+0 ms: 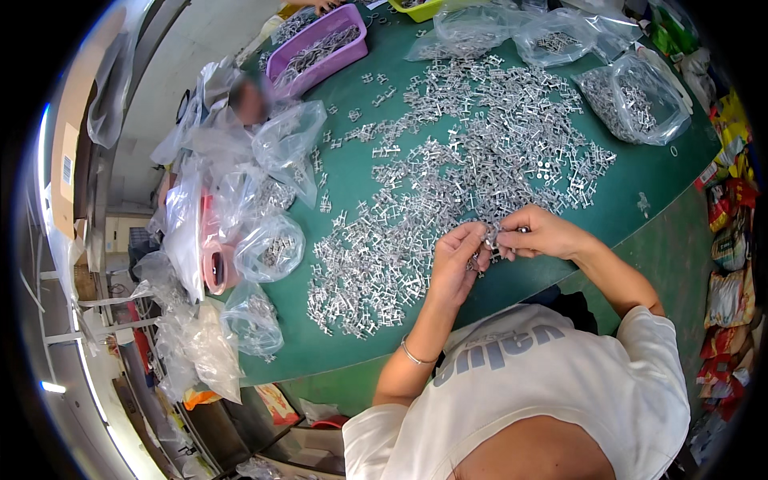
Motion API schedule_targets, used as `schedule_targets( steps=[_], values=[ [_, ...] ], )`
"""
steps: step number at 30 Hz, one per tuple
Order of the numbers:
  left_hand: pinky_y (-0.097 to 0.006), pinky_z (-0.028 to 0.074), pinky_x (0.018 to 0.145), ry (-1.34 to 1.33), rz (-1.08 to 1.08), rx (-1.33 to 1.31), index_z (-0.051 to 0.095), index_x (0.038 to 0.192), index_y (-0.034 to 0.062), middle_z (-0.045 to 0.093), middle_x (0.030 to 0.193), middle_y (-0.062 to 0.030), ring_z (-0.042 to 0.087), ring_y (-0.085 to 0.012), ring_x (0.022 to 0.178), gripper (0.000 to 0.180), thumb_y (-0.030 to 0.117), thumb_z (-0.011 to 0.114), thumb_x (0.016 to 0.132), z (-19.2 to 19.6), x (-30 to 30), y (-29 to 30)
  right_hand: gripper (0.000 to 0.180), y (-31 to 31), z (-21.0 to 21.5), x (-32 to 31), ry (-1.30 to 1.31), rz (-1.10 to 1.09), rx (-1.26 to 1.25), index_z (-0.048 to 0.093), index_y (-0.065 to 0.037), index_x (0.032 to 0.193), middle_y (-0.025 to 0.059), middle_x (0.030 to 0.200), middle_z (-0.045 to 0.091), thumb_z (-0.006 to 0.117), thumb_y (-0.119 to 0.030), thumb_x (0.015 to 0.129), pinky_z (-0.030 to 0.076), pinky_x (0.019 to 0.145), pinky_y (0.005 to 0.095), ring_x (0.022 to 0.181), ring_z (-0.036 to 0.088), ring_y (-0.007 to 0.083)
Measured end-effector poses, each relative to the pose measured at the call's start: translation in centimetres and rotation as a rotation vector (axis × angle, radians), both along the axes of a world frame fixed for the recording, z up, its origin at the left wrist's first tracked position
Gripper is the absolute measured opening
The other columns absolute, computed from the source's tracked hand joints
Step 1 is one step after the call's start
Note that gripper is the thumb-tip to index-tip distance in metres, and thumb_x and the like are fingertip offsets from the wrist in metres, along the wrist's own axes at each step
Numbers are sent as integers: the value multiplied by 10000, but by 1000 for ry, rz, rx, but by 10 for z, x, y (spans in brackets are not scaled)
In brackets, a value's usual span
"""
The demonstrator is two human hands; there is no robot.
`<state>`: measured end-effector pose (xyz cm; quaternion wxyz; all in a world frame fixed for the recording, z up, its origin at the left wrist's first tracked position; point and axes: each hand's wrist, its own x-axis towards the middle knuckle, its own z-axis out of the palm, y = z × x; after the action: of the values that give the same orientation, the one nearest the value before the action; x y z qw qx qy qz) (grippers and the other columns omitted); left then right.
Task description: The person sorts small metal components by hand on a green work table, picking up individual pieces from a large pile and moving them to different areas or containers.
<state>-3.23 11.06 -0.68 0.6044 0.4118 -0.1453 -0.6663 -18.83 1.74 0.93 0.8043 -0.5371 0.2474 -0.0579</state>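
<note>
Green table [352,172], rounded edge, in a cluttered workroom w/ pale floor at upper left and metal racks along the left. A wide heap of small silver metal parts [448,176] covers most of the top. Clear plastic bags [240,200] pile up along the left edge, more bags w/ parts [636,96] at the far right. Purple tray [318,46] of parts at the far side, yellow-green tray [416,8] beside it. Colourful packets [728,240] stacked at right, off the table. Left hand [456,260] & right hand [544,232] meet at the near edge of the heap, fingers of both pinched on a small metal part [494,240] between them, just above the tabletop.
</note>
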Motion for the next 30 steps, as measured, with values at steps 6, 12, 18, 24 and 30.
schedule_targets(
  steps=[6,12,18,24,30],
  values=[
    [-193,378,418,-313,-20,-244,582,933,-46,600,765,-101,500,-108,509,162,93,546,859,4,7,0,265,-12,0,-6,-63,109,307,593,-6,737,41,611,547,540,-230,868,241,346,189,399,393,47],
    [-185,362,393,-137,-204,-4,580,927,-30,585,773,-72,523,-106,536,160,112,550,859,7,13,0,245,-8,5,6,105,101,-239,630,-25,700,2,581,562,614,-240,816,317,428,192,492,461,36],
    [-187,377,406,-659,-48,-220,570,894,-14,552,691,-41,526,-88,506,84,48,544,844,6,7,7,243,-15,14,11,185,175,-121,621,-23,660,13,575,565,601,-212,811,337,421,193,507,499,48],
    [-175,386,429,-640,225,-11,560,828,-1,544,682,-21,509,-66,500,53,12,597,792,12,-4,9,247,-13,8,19,164,69,-100,605,-26,635,34,567,564,574,-192,816,294,358,191,425,449,51],
    [-166,338,429,-437,163,-73,537,879,1,521,700,-21,462,-48,545,68,64,540,854,14,6,3,266,-16,5,23,58,-36,314,563,-21,607,54,540,542,556,-176,823,256,321,205,355,391,51]
  ],
)
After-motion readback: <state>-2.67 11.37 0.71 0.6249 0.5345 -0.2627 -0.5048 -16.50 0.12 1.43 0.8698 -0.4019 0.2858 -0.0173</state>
